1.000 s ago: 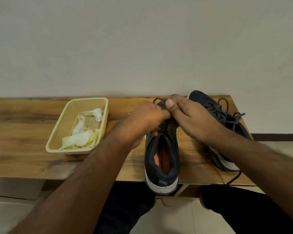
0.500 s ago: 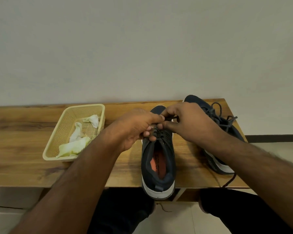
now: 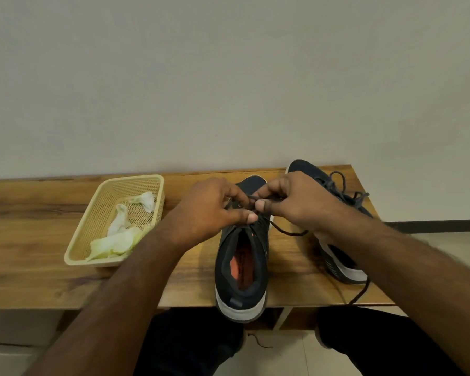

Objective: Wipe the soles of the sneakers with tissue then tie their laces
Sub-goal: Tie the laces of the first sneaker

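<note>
Left hand [image 3: 209,210]: hovers over the front of the near sneaker; its grip is clenched on the dark lace [image 3: 246,199], fingers curled, thumb pointing right.
Right hand [image 3: 291,199]: meets the left one above the same shoe; its grip also pinches the lace, thumb and fingers closed round it.
Lace: a short strand runs taut between the two hands; a loose end trails out below the right hand and lies on the table [image 3: 38,240].
Near sneaker [image 3: 242,264]: dark navy with a white sole, standing upright on the table, toe toward the wall [image 3: 228,77], heel overhanging the table's near edge; an orange insole shows in the opening.
Far sneaker [image 3: 334,240]: the same colours, to the right, near the table's right end, partly hidden by the right forearm; its grey laces [image 3: 347,191] sit in loops on top, and one dark end hangs over the near edge.
Basket [image 3: 84,240]: pale yellow perforated plastic, rectangular, on the table left of the hands, well apart from both shoes.
Basket contents: crumpled tissues [image 3: 120,226], two white pieces toward the back and middle, one yellowish-green piece at the near end.
Below the table: the person's dark-trousered legs and a pale tiled floor [image 3: 277,356].
</note>
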